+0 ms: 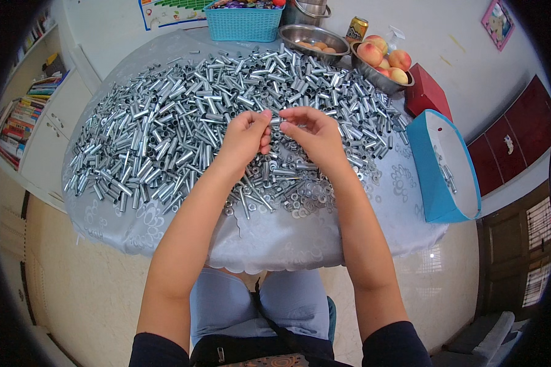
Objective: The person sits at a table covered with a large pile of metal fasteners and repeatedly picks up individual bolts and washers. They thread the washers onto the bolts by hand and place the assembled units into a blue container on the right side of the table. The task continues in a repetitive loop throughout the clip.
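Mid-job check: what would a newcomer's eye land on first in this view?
Most likely the great heap of silvery metal tubes spread over most of the table, with the left hand and right hand close together above its middle. Next, probably the bright blue open box at the table's right side, a few metal pieces inside it, and the peaches piled in a metal bowl at the back right.

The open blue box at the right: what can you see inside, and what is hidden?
Inside the blue box, several slim silvery metal pieces show against a white interior. The box's left wall hides the space just behind it.
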